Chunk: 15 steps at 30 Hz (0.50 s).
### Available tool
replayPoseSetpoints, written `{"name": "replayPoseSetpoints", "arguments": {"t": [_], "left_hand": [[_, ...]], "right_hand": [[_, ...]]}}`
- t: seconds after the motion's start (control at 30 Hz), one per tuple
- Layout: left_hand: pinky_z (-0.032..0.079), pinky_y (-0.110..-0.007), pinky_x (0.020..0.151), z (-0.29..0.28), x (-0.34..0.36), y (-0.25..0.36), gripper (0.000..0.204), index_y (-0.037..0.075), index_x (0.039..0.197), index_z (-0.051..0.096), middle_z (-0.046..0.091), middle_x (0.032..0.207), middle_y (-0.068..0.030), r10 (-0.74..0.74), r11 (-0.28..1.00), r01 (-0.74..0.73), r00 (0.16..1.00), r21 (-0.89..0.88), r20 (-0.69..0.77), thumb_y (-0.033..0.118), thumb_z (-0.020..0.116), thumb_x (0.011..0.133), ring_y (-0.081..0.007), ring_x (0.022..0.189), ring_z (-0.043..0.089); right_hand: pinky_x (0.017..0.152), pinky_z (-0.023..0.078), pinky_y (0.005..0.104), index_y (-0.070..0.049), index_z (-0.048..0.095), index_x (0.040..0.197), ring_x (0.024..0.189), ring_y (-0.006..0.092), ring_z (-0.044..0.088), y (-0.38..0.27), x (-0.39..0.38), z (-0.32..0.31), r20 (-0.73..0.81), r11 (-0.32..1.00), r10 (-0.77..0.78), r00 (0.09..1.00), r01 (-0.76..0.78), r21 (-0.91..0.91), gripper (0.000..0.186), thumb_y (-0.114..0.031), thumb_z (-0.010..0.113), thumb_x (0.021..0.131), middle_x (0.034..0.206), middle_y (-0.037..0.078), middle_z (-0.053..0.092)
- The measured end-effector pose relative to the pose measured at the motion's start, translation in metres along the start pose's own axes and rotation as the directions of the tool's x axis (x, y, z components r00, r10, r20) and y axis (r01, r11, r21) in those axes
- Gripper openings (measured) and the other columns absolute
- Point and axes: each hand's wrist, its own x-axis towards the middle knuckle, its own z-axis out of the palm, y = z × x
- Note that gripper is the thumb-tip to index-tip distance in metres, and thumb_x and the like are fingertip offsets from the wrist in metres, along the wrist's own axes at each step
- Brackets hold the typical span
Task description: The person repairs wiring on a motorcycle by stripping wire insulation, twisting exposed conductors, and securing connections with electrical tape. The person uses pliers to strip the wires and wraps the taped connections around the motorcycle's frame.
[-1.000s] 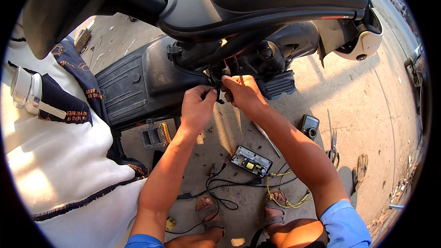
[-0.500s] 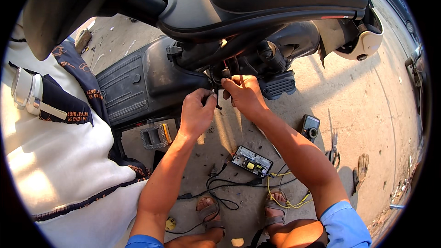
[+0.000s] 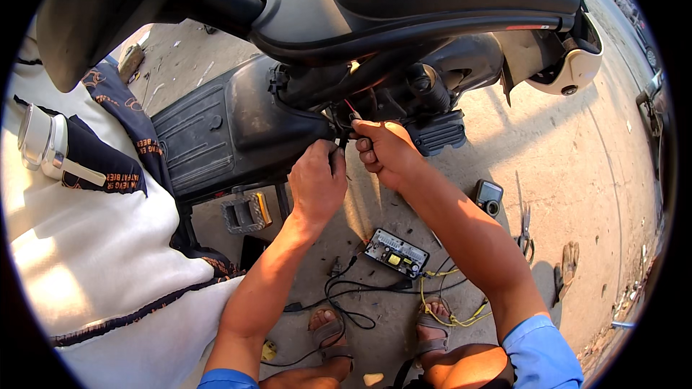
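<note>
My left hand (image 3: 316, 181) is closed, thumb and fingers pinching a thin dark wire (image 3: 342, 142) at the side of a black electric scooter (image 3: 277, 112). Close beside it, my right hand (image 3: 389, 153) is closed too, its fingers curled and its thumb pressed on wiring at the same spot. A short red wire (image 3: 350, 105) runs down from under the seat to my right fingertips. The wire ends between my fingers are mostly hidden.
An opened circuit box (image 3: 396, 253) lies on the ground among black cables (image 3: 346, 287) and yellow wires (image 3: 470, 317). Right of it are a multimeter (image 3: 488, 197), scissors (image 3: 525, 234) and a glove (image 3: 567, 271). A white helmet (image 3: 581, 65) hangs at the scooter's rear; a white cover (image 3: 108, 245) fills the left.
My left hand has turned so its back faces up more and shifted slightly right. My right fingers have curled in tighter, and the red wire shows more clearly above them.
</note>
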Motion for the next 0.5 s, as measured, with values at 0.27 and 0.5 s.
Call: {"name": "replayPoseSetpoints", "arguments": {"t": [0.27,0.5], "left_hand": [[0.048,-0.036,0.063,-0.001,0.0,-0.003,0.017,-0.003,0.094,0.065,0.063,0.072,-0.0108,-0.171,0.902,0.223,0.971,-0.369,0.168,0.014,0.065,0.096,-0.0188,0.066,0.061],[0.042,-0.028,0.06,-0.02,0.012,-0.009,0.022,-0.005,0.093,0.066,0.056,0.07,0.0004,-0.276,0.81,0.384,0.916,-0.444,0.291,0.017,0.064,0.099,-0.0071,0.067,0.047]], "right_hand": [[0.045,0.038,0.0237,-0.003,0.064,0.079,0.051,0.0065,0.05,0.015,0.008,-0.008,0.061,0.84,-0.431,0.9,0.425,-0.339,0.025,-0.02,0.068,0.098,0.062,0.001,0.059],[0.05,0.043,0.0261,0.001,0.069,0.082,0.052,0.0076,0.055,0.016,-0.001,-0.003,0.066,0.647,-0.565,0.823,0.491,-0.583,0.022,-0.016,0.067,0.094,0.066,0.005,0.068]]}}
